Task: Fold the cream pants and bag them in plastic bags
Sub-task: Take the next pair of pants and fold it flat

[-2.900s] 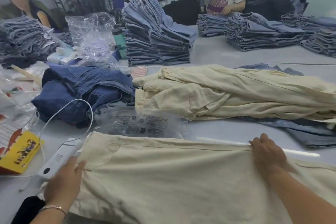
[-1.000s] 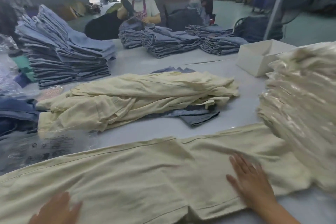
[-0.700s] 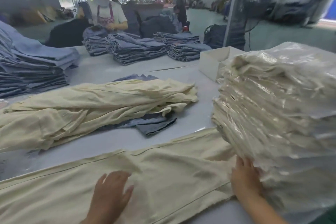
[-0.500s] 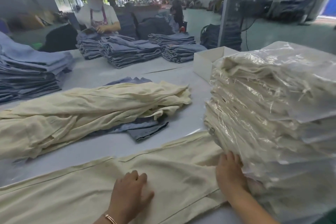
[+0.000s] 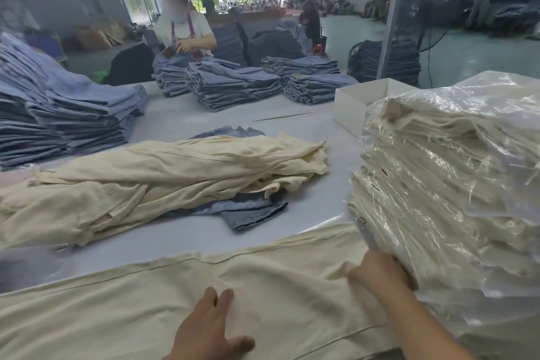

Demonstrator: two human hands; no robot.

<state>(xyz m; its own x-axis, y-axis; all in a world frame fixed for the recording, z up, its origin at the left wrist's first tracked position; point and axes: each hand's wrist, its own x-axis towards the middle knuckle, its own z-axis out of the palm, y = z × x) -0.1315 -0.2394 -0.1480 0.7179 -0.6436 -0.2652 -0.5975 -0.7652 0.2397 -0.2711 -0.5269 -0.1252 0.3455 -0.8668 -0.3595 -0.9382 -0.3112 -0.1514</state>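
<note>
The pants [image 5: 146, 310] lie flat and unfolded across the table [image 5: 321, 126] before me. My left hand [image 5: 209, 330] presses them, fingers straight. My right hand [image 5: 380, 272] curls at the leg end beside the bagged stack [image 5: 453, 184]; what it grips, I can't tell. Many are bagged; this pair and the pile [image 5: 160, 178] remain.

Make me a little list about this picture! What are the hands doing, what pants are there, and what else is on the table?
Left hand: lies flat, fingers straight, on the cream pants spread at the near edge.
Right hand: on the pants' leg end, against the stack of bagged pants; its fingers partly hidden.
Waiting pile: unfolded cream pants heaped mid-table over some blue jeans.
Also on table: white box, folded denim stacks.
</note>
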